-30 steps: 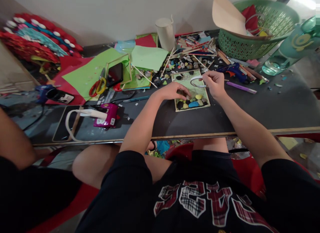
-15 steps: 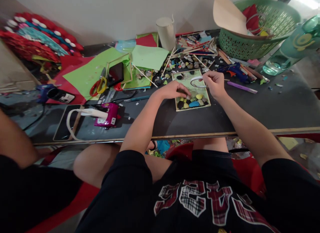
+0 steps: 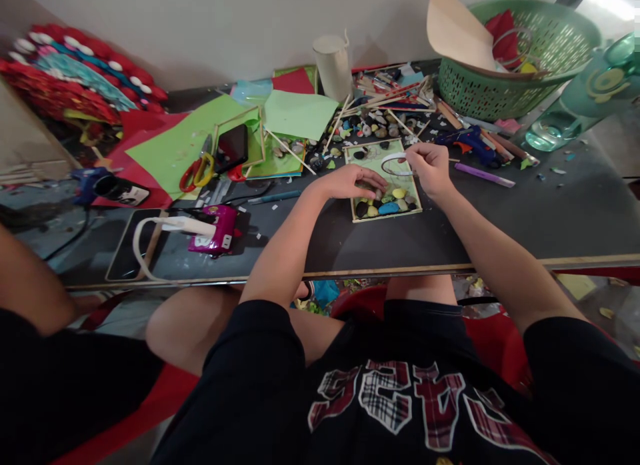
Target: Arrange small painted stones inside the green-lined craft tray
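A green-backed frame with thin wooden edges [image 3: 358, 220] lies flat on the table in front of me. Painted pebbles fill its near part, among them a blue pebble [image 3: 389, 208] and a yellow pebble [image 3: 399, 193]. My left hand [image 3: 354, 182] reaches over the frame's left side, thumb and fingertips closed around a small grey pebble [image 3: 379, 194] low among the others. In a pinch at the frame's right edge, my right hand [image 3: 430, 168] holds a thin white loop [image 3: 384, 165] above the frame. My fingers hide part of the loop and some pebbles.
Behind the frame lie loose pebbles [image 3: 380, 125] and sticks. A blue glue gun [image 3: 470, 144], purple pen [image 3: 484, 174], green basket [image 3: 515, 95] and bottle [image 3: 555, 122] are on the right. Scissors [image 3: 200, 170], a purple power adapter [image 3: 215, 230] and another person's arm [image 3: 30, 278] are left.
My left hand's fingertips have shifted slightly to the right over the pebbles. My right hand and the white loop stay almost in the same place.
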### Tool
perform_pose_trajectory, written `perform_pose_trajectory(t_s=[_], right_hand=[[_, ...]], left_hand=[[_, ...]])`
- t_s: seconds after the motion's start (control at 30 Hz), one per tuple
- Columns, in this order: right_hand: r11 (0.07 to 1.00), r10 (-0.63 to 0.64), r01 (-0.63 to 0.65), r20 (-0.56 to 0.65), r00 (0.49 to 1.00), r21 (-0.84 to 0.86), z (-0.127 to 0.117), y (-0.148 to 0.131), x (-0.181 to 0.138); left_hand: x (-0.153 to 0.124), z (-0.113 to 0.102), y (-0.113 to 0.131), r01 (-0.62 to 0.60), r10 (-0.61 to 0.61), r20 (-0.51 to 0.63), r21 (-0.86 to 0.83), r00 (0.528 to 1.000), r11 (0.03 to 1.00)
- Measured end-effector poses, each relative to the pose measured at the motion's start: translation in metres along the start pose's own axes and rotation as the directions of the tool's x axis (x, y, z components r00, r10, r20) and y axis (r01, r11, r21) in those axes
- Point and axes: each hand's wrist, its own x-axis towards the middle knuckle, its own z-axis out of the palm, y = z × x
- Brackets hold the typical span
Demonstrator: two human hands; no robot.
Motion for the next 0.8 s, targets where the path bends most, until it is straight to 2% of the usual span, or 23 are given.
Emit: perform_pose_trajectory(t_s=[0.07,0.2,0.27,0.33,0.5,0.7,0.8], right_hand=[[1.0,0.002,-0.002,-0.011,1.0,0.002,-0.0001,-0.0006,0.0001],[1.0,-0.017,0.018,-0.028,0.999,0.022,-0.0001,-0.0012,0.0],[0.999,-0.034,0.035,-0.027,0.999,0.032,-0.0003,-0.0007,-0.0001],[0.999,-0.04,0.041,-0.025,0.999,0.028,-0.0007,0.0001,-0.0003],[1.0,-0.022,0.022,-0.041,0.999,0.012,-0.0005,-0.0005,-0.0003],[0.999,-0.023,0.025,-0.044,0.999,0.026,0.0009,-0.0041,-0.0003],[1.0,-0.018,0.019,-0.044,0.999,0.018,0.0003,-0.0028,-0.0002]], left_hand=[[-0.0002,-0.0015,0.0011,-0.012,0.013,-0.039,0.022,0.999,1.0],[-0.0014,-0.0051,0.0005,-0.037,0.05,-0.221,0.063,0.974,0.997],[-0.002,-0.0065,-0.0014,-0.031,0.05,-0.261,0.076,0.964,0.997],[-0.002,-0.0073,-0.003,-0.014,0.04,-0.236,0.111,0.971,0.994],[0.0006,-0.005,-0.0015,0.0,0.02,-0.085,0.222,0.996,0.975],[-0.0007,-0.0037,0.001,0.06,-0.024,-0.138,0.26,0.99,0.964],[-0.0018,-0.0059,-0.0009,0.053,-0.02,-0.119,0.281,0.993,0.958]])
